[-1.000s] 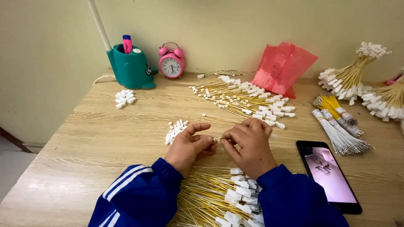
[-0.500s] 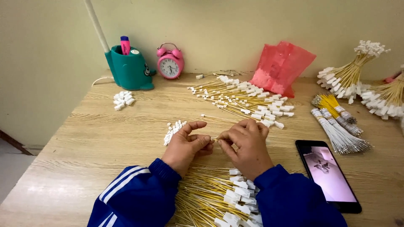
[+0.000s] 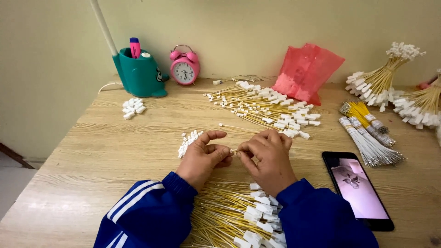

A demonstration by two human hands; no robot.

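My left hand [image 3: 203,156] and my right hand [image 3: 269,158] meet at the middle of the wooden table [image 3: 105,151], fingertips pinched together on a thin yellow wire [image 3: 234,150] with a small white connector. A small heap of white connectors [image 3: 188,141] lies just left of my left hand. Under my wrists sits a pile of yellow wires with white connector ends [image 3: 239,213]. A single wire [image 3: 236,127] lies just beyond my hands.
A larger spread of finished wires [image 3: 266,106] lies farther back. Also there: a teal lamp base and pen holder [image 3: 138,73], a pink alarm clock [image 3: 184,65], a red plastic bag [image 3: 305,72], wire bundles [image 3: 370,133] at right, a phone [image 3: 357,188], loose connectors [image 3: 133,107].
Both hands stay pinched together at the same spot; fingers shift only slightly. The view has tilted a little.
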